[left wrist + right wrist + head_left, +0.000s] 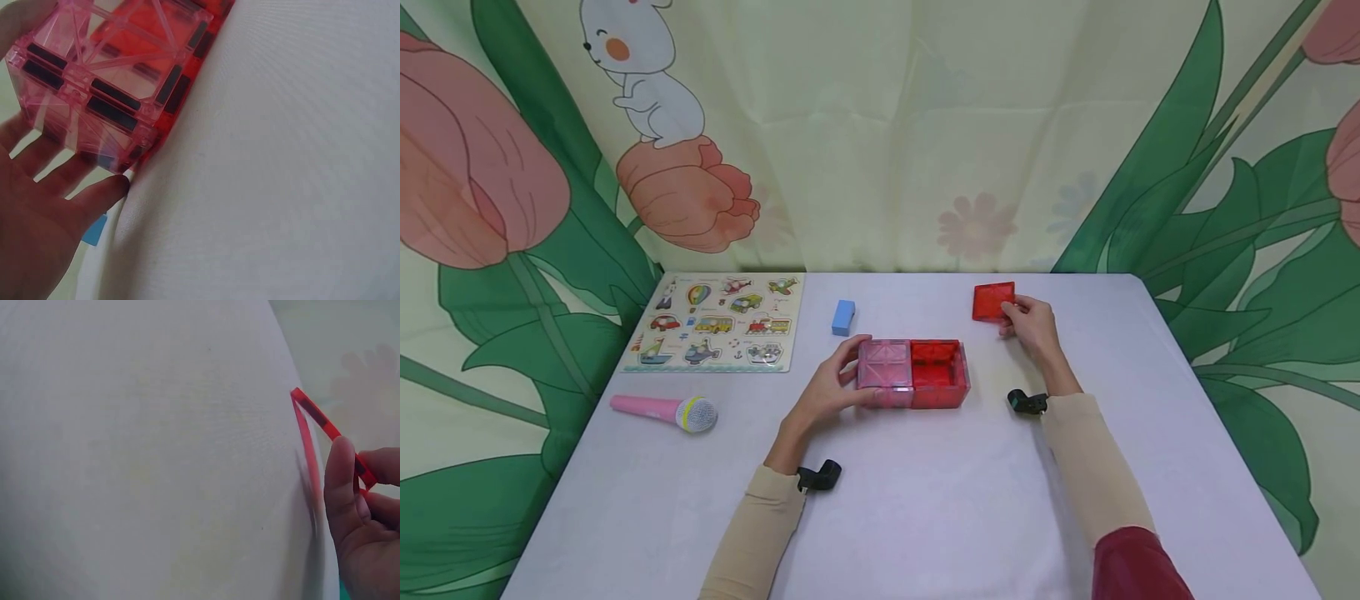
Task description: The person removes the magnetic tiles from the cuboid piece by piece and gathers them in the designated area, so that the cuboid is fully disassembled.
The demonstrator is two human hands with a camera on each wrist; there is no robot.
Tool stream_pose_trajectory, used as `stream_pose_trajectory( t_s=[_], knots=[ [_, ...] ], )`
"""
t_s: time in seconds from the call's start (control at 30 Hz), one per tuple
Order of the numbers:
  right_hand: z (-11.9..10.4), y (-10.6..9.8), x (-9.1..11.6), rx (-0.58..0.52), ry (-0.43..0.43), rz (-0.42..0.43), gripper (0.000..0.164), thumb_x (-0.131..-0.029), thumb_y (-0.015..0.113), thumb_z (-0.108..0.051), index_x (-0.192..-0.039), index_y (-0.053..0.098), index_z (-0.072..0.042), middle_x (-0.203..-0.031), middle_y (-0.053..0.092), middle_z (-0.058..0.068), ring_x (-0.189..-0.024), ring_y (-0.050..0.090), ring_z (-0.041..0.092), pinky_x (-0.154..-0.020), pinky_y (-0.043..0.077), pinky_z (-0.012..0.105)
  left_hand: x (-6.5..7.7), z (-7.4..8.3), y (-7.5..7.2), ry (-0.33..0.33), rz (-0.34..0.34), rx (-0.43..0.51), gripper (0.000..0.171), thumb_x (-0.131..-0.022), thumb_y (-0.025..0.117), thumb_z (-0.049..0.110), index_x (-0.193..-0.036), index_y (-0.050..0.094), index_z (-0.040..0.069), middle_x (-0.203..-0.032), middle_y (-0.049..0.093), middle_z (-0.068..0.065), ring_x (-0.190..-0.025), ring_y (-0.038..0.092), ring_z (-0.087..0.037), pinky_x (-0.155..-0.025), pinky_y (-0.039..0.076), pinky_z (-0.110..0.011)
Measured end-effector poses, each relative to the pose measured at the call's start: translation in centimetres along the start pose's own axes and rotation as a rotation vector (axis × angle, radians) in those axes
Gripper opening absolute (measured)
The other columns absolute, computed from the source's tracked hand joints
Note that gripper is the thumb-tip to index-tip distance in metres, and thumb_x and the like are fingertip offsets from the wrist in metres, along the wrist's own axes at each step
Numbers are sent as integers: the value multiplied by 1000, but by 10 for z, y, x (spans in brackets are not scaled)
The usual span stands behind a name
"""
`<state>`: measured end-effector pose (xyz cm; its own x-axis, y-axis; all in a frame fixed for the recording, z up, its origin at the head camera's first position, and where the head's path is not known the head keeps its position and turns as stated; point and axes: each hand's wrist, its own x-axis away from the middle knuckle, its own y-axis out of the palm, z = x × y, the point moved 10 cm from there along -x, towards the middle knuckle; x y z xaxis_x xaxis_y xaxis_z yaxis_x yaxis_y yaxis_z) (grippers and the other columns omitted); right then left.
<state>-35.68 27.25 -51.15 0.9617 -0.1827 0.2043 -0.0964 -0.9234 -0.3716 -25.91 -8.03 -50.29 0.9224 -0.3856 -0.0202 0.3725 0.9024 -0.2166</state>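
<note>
A two-part box of see-through magnetic tiles stands on the table, its left half pink (886, 362) and its right half red (951, 375) with an open top. My left hand (831, 385) grips the pink end, thumb on the near side and fingers behind; the left wrist view shows the pink tiles (119, 69) with dark magnet strips between thumb and fingers. Beyond the box at the right, my right hand (1033, 329) pinches a red square magnetic tile (992, 300) by its right edge. In the right wrist view this tile (315, 415) tilts, with a second red strip below it.
A blue block (843, 317) lies behind the box. At the back left is a picture board (715, 325) of vehicles, with a pink toy microphone (662, 411) in front of it. A printed curtain (880, 167) hangs behind the white table (925, 517).
</note>
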Motion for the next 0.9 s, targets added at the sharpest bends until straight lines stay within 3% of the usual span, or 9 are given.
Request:
stream_pose_trajectory(
  t_s=[0.27, 0.47, 0.6, 0.77, 0.9],
  knots=[
    [1, -5, -7, 127, -3, 99, 50, -102, 51, -28, -142, 51, 3, -100, 64, 15, -52, 58, 4, -54, 53, 16, 1, 3, -2, 17, 12, -12, 87, -80, 84, 19, -153, 37, 21, -154, 43, -4, -145, 40, -26, -120, 38, -44],
    [3, -2, -12, 239, 43, 106, 64, -100, 58, -38, -148, 42, 1, -101, 60, 16, -59, 59, 13, -58, 51, 16, 3, 5, -2, 35, 19, -17, 88, -79, 85, 27, -153, 37, 18, -153, 44, -2, -144, 41, -26, -119, 38, -45],
    [1, -2, -13, 301, 55, 116, 66, -99, 60, -41, -146, 42, 1, -119, 56, 20, -79, 61, 22, -67, 55, 22, 2, 3, -2, 33, 23, -21, 88, -79, 85, 28, -153, 38, 19, -152, 45, 0, -143, 41, -24, -119, 39, -43],
    [-4, -1, -14, 349, 51, 129, 63, -99, 59, -40, -143, 45, 3, -131, 52, 24, -113, 50, 32, -88, 59, 40, 1, 3, -1, 28, 17, -22, 86, -79, 85, 24, -151, 38, 26, -150, 47, -5, -142, 43, -26, -118, 40, -45],
    [-7, 0, -16, 386, 49, 115, 62, -99, 59, -39, -141, 46, 5, -132, 53, 26, -121, 47, 37, -99, 55, 49, 1, 1, -1, 16, 17, -21, 85, -79, 84, 21, -151, 39, 26, -149, 47, -6, -141, 43, -26, -118, 40, -46]
  ],
)
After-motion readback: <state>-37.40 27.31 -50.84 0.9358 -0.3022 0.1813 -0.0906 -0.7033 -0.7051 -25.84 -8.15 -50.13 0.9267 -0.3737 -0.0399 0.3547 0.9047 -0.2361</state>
